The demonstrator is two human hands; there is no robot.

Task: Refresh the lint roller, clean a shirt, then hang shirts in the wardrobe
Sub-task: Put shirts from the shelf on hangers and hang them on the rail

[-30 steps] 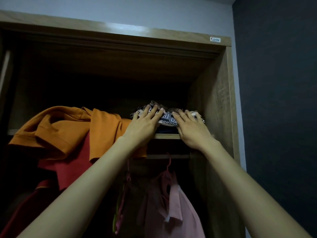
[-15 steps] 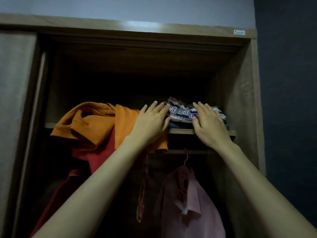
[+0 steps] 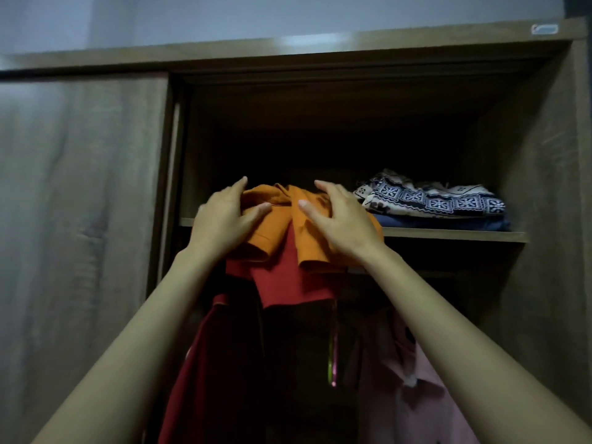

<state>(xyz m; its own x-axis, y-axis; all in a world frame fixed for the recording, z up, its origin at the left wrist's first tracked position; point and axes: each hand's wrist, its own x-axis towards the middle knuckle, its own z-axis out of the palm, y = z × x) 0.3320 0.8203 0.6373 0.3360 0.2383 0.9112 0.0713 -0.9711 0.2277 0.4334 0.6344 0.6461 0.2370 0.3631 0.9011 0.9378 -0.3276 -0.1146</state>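
Note:
An orange shirt (image 3: 278, 223) lies bunched on the wardrobe's upper shelf (image 3: 448, 234), spilling over its front edge. My left hand (image 3: 224, 219) grips its left side, thumb pressed into the cloth. My right hand (image 3: 339, 219) rests on its right side with fingers spread over the fabric. A red shirt (image 3: 285, 280) hangs down from under the orange one. To the right on the same shelf sits a folded stack, with a blue-and-white patterned garment (image 3: 432, 197) on top.
A sliding wardrobe door (image 3: 80, 219) covers the left half. Below the shelf hang a dark red garment (image 3: 208, 379) and a pink shirt (image 3: 416, 395). The wardrobe's right side panel (image 3: 551, 219) stands close by.
Both hands left the patterned folded stack and moved left onto the orange shirt. The view has shifted left, so the sliding door now shows.

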